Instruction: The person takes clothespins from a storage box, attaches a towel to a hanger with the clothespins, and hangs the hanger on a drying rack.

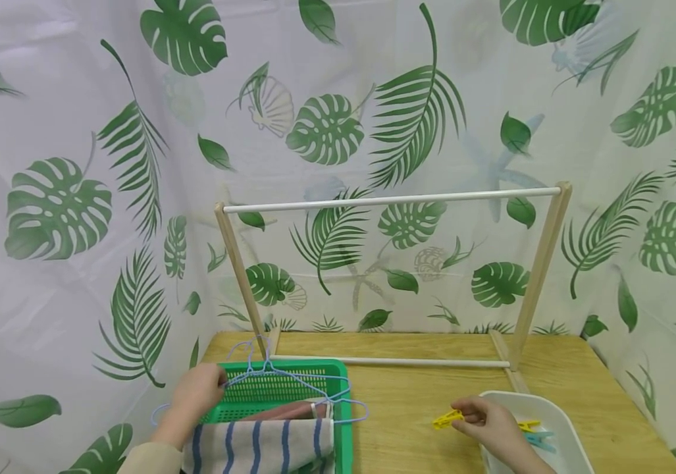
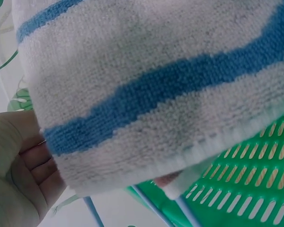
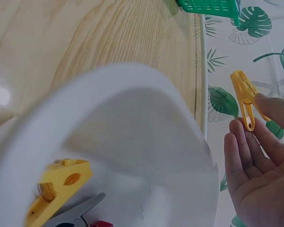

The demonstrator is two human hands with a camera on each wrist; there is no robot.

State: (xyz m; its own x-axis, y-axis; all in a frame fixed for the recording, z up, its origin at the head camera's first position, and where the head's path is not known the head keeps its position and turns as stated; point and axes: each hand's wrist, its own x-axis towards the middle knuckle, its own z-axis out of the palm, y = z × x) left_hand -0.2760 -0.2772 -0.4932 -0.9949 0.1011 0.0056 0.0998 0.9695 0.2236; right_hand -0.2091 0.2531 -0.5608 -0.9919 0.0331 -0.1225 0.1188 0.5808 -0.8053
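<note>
My left hand grips the left arm of a light-blue clothes hanger over the green basket. A white towel with blue stripes hangs below the hanger and fills much of the left wrist view, where part of the left hand shows beside the cloth. Another hanger's hook overlaps the first. My right hand pinches a yellow clothespin between thumb and fingers, just left of the white bin. In the right wrist view, the clothespin points up from the fingertips.
A wooden drying rack with a white top bar stands behind on the wooden table. The green basket holds a reddish cloth. Yellow and blue clothespins lie in the white bin. A leaf-patterned curtain surrounds the table.
</note>
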